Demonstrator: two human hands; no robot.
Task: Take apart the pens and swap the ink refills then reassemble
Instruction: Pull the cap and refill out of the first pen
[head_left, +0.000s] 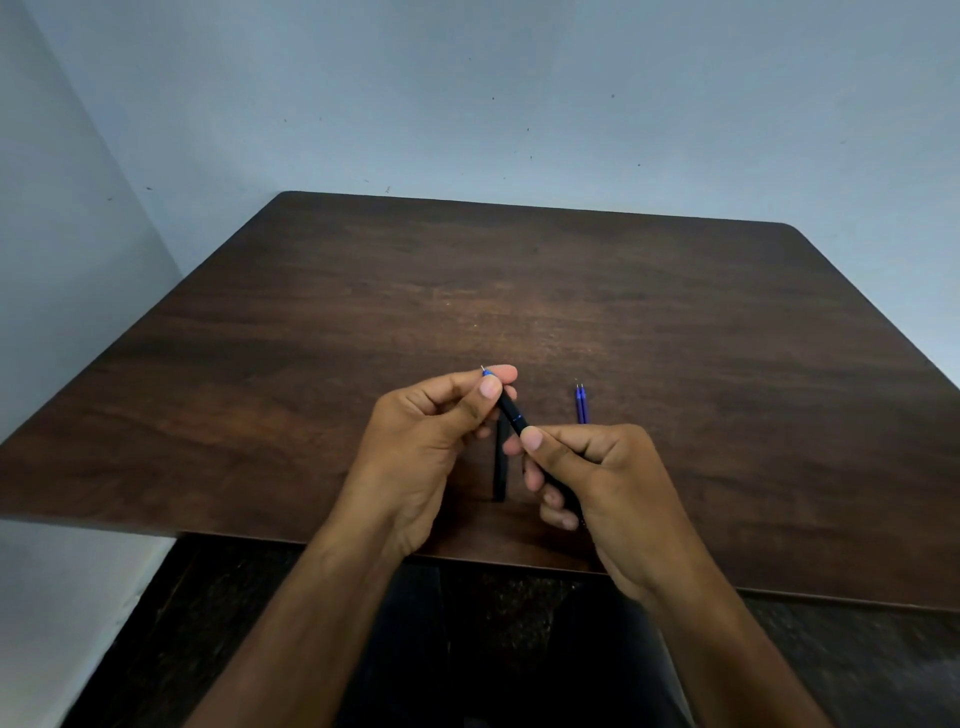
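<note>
A black pen (511, 413) with a thin blue ring is held slanted above the table, its blue tip and metal point up at the left. My left hand (431, 431) pinches the tip end between thumb and fingers. My right hand (597, 478) grips the rear of the barrel. A second black pen part (500, 470) lies on the table below the hands, partly hidden. Two blue ink refills (582, 404) lie side by side on the table to the right, partly hidden by my right hand.
The dark wooden table (519, 291) stands against a pale blue wall in a corner. Its near edge runs just under my wrists, with dark floor and my legs below.
</note>
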